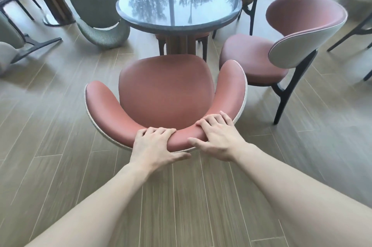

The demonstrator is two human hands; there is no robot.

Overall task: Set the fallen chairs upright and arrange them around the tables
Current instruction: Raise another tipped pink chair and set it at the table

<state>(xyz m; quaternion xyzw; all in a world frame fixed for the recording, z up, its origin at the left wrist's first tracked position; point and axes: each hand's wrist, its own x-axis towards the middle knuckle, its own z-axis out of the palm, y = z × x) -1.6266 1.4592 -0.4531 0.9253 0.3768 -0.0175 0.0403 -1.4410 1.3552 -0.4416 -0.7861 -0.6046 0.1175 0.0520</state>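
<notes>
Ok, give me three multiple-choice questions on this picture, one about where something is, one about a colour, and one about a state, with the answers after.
1. Where do both hands rest?
A. On the round table
B. On the backrest of the near pink chair
C. On the floor

2. What colour is the fallen chair left of the round table?
A. Pale green
B. Black
C. Yellow

3. How does the pink chair to the right of the table stand?
A. On its side
B. Upside down
C. Upright on its legs

Answers:
1 B: the left hand and right hand grip the curved top of the near pink chair.
2 A: the fallen chair by the round table is upholstered in pale green.
3 C: the pink chair to the right stands with its dark legs on the floor.
</notes>
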